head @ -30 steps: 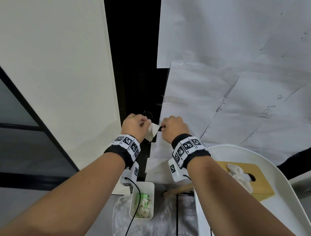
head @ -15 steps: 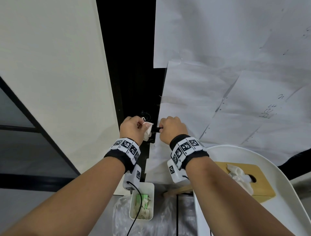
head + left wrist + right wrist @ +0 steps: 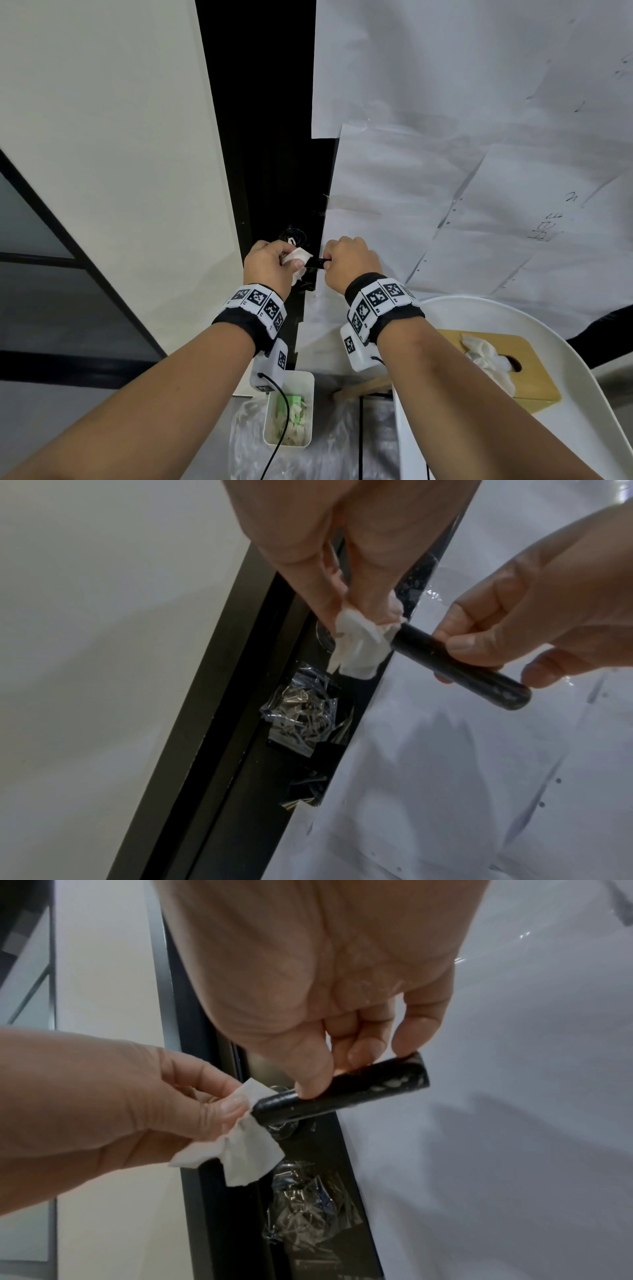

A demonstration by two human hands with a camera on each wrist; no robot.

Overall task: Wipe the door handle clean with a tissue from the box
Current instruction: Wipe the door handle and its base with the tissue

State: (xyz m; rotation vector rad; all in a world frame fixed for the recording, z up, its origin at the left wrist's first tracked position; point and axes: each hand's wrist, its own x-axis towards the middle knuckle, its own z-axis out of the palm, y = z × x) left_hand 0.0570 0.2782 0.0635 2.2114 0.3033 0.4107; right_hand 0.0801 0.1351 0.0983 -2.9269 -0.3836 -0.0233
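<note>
Two hands at the door handle (image 3: 455, 664) | left hand (image 3: 270, 265), pinching the tissue (image 3: 240, 1148), has slid onto the handle's inner end since a second ago | right hand (image 3: 351, 263) grips its outer end | wiping underway.

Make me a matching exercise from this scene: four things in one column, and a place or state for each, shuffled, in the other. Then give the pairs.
Things
1. tissue
2. door handle
3. tissue box
4. small white bin

Places or states
A. lies on the white tray, a tissue sticking out of its slot
B. pinched in the left hand, wrapped round the handle's inner end
C. on the floor below the wrists, scraps inside
D. black bar gripped near its free end by the right hand

Pairs: 1-B, 2-D, 3-A, 4-C
</note>
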